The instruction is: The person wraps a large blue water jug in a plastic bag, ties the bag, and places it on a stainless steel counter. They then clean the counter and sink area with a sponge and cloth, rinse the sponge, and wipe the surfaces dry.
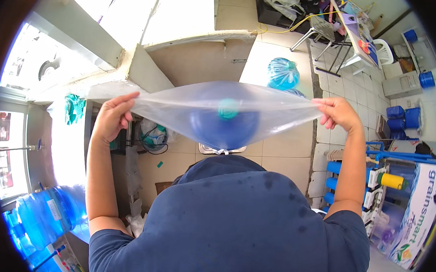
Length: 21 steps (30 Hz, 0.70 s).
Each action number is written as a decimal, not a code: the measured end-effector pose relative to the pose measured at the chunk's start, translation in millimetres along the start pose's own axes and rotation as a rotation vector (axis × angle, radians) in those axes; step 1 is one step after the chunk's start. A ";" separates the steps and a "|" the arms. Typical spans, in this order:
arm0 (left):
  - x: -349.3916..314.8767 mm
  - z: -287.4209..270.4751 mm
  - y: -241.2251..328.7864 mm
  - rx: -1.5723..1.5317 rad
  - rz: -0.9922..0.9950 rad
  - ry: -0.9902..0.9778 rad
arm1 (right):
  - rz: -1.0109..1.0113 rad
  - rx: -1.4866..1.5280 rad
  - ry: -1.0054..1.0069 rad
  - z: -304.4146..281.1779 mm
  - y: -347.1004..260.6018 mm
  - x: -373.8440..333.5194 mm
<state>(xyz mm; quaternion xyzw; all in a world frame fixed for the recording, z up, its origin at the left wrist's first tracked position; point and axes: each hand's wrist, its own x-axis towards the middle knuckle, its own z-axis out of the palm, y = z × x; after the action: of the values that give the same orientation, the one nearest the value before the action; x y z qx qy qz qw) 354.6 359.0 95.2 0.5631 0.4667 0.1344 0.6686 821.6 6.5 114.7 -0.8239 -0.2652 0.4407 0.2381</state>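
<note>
A clear plastic bag [288, 107] is stretched wide between my hands. My left hand [114, 115] pinches one end of it, and the other end is pinched in the fingers of my right hand [341, 115]. Through the film, a round blue water jug [223, 129] with a teal cap [228, 109] shows in front of my body. The bag spreads across the jug's top; whether it encloses the jug or only hangs in front, I cannot tell. Both arms are raised and held apart.
Beyond the bag, a plastic-wrapped blue jug [283, 73] stands on the floor. Large blue bottles [51, 211] are at the left. Blue filter cylinders and pipes [333, 183] line the right side. A folding table [357, 40] and chair stand at the far right.
</note>
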 end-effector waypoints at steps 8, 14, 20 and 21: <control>25.1 -30.5 -22.3 0.273 0.540 -0.240 | -0.241 0.197 0.383 -5.6 8.9 -43.3; 70.6 43.1 -108.6 0.015 0.648 -0.149 | -0.645 0.289 0.453 138.0 35.3 17.0; 49.1 72.0 -125.1 -0.108 0.782 0.162 | -0.679 0.239 0.780 158.8 74.6 36.5; 41.8 74.0 -128.7 -0.021 0.740 0.207 | -0.682 0.236 0.742 157.7 77.5 33.2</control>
<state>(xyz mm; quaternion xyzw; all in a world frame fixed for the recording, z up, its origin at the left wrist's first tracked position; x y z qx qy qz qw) 389.5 299.6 -42.8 0.6699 0.2958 0.4276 0.5301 720.4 -4.8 -32.3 -0.7591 -0.3645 0.0430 0.5377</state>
